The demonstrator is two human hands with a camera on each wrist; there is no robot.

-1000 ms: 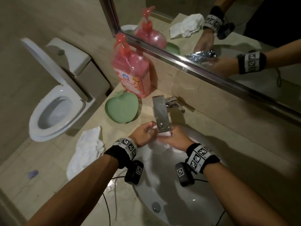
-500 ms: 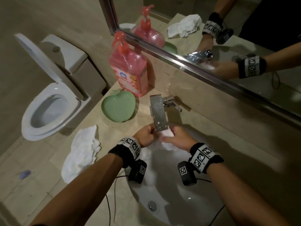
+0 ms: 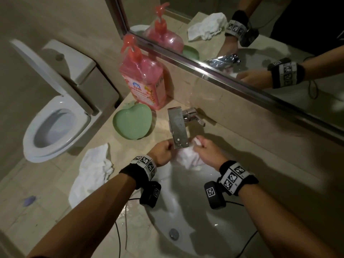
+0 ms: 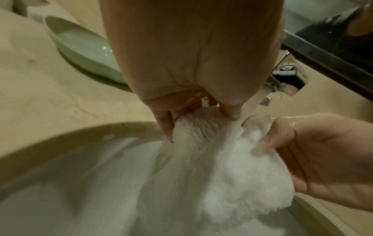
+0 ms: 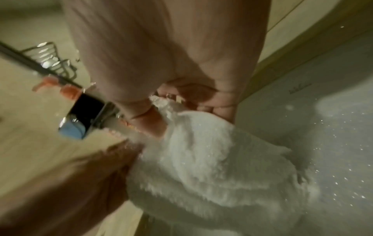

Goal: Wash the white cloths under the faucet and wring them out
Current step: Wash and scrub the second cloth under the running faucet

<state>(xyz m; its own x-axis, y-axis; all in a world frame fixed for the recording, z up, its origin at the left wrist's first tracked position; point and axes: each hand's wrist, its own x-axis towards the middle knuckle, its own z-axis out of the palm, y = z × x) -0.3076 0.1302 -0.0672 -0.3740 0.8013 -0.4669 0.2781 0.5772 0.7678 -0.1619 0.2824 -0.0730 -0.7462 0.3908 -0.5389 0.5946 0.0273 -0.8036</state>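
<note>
Both the left hand (image 3: 161, 153) and right hand (image 3: 208, 154) clutch a white cloth (image 3: 187, 159) under the faucet (image 3: 177, 127), whose spout hides their fingertips, a second cloth (image 3: 91, 171) lying beside the sink (image 3: 188, 211).

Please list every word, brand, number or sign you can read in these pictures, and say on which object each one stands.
No text can be read with certainty.
Soap bottle: the label carries a logo and print, too blurred to read.
Wristbands: black-and-white square code markers, no letters.
Sink: a small dark mark on the wall, perhaps a brand, too blurred to read.
</note>
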